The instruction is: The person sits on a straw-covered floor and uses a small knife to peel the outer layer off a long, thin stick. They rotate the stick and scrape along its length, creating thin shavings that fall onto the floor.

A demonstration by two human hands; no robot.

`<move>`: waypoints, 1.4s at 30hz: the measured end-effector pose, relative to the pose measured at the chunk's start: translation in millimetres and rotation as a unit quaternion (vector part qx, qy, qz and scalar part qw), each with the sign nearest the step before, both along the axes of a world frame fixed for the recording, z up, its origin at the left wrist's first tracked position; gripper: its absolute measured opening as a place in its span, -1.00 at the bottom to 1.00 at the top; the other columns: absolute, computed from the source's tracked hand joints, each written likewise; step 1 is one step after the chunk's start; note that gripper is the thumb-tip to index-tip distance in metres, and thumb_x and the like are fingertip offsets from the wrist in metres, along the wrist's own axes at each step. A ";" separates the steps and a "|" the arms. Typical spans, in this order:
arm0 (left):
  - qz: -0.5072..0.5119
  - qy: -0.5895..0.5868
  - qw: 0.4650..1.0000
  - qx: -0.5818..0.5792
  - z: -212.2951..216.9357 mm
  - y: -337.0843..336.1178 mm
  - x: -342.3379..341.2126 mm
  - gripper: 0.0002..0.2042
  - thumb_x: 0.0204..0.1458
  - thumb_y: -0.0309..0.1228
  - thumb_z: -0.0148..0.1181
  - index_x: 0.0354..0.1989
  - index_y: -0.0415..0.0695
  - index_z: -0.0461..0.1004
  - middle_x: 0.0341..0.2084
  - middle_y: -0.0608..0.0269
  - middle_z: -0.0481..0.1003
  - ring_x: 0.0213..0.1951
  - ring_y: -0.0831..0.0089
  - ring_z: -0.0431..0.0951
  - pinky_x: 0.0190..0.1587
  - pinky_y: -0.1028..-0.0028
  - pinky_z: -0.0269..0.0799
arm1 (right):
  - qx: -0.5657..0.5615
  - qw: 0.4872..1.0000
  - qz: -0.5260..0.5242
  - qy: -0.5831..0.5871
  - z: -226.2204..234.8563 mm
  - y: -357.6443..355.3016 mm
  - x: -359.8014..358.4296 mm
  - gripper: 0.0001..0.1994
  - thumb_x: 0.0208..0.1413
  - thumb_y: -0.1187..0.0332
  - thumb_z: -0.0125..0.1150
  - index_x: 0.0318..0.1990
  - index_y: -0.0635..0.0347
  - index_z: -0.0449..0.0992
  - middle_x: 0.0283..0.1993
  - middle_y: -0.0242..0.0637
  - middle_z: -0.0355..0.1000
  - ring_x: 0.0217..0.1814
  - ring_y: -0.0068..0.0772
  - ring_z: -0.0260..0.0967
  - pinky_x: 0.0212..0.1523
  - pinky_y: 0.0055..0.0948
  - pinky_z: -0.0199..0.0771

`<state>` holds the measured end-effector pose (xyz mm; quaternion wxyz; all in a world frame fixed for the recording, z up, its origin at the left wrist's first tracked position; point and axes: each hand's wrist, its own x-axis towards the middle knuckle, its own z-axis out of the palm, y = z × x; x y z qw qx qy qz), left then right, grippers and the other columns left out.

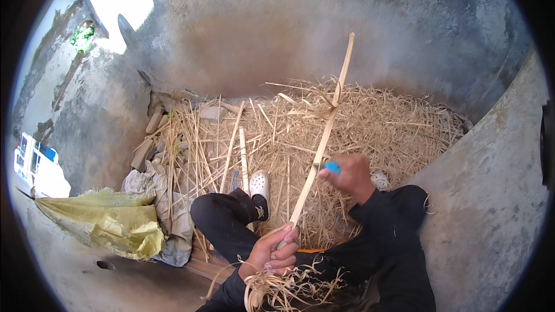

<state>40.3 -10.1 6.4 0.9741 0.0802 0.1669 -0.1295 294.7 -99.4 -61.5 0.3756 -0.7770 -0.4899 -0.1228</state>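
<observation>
One long, flat, pale wooden strip (321, 147) is slanting upward from the left hand (272, 249), whose fingers are gripping its lower end. The right hand (350, 175), blurred, is clasping a short bright-blue handle (332, 167) with its fingers, the dark blade (317, 164) seemingly meeting the strip. Some danger is lying in a snagging fibre: that edge could slip towards the left fingers. Curly, straw-coloured shavings (393, 121) are littering the floor (276, 192); a rough grey concrete wall (422, 29) is rising behind

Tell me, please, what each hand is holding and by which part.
The left hand grips the pale strip near the end closest to the body; the right hand holds a blue-handled tool by its handle, partly hidden and blurred.
</observation>
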 end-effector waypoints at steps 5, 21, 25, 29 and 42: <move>-0.038 0.021 0.998 0.055 5.6 -5.2 -8.4 -0.72 0.34 -0.19 -0.31 -0.40 -0.02 0.16 -0.83 0.50 -0.01 -0.84 0.71 -0.05 -0.79 0.65 -0.14 | 0.042 0.992 -0.117 -0.017 0.4 0.2 59.0 -0.28 0.00 -0.44 -0.06 -0.79 0.07 0.33 -0.85 -0.30 0.17 -0.81 -0.23 0.21 -0.74 -0.29 0.16; 0.007 0.028 0.949 0.313 -0.6 3.3 -6.4 -0.71 0.31 -0.12 -0.18 -0.38 -0.04 0.18 -0.77 0.46 0.06 -0.81 0.67 0.02 -0.75 0.60 -0.03 | 0.026 0.894 0.123 0.429 -28.5 21.8 6.1 -0.29 0.17 -0.33 -0.21 -0.80 0.05 0.14 -0.85 -0.44 0.01 -0.83 -0.47 0.04 -0.74 -0.40 0.04; 0.049 0.021 0.948 0.313 7.0 10.2 -2.6 -0.71 0.30 -0.13 -0.15 -0.39 -0.06 0.20 -0.78 0.46 0.06 -0.83 0.68 0.00 -0.78 0.62 -0.05 | -0.009 0.982 0.177 0.071 8.8 13.1 -49.7 -0.32 0.08 -0.33 -0.03 -0.75 0.13 0.29 -0.80 -0.24 0.21 -0.76 -0.20 0.27 -0.70 -0.24 0.20; 0.061 0.012 0.954 0.292 17.1 10.9 -5.9 -0.72 0.30 -0.15 -0.14 -0.38 -0.07 0.20 -0.79 0.45 0.06 -0.85 0.68 -0.01 -0.79 0.63 -0.07 | -0.044 0.993 0.104 0.039 22.8 27.6 -29.4 -0.33 0.03 -0.35 0.00 -0.74 0.11 0.35 -0.80 -0.22 0.26 -0.75 -0.17 0.30 -0.70 -0.23 0.24; 0.066 0.021 0.940 0.334 16.5 13.5 -4.6 -0.74 0.28 -0.16 -0.09 -0.37 -0.07 0.20 -0.78 0.46 0.07 -0.81 0.68 0.03 -0.76 0.63 -0.03 | -0.016 0.995 0.088 -0.042 26.2 50.0 -1.6 -0.31 -0.09 -0.45 0.05 -0.77 0.05 0.33 -0.81 -0.32 0.26 -0.78 -0.25 0.30 -0.72 -0.29 0.25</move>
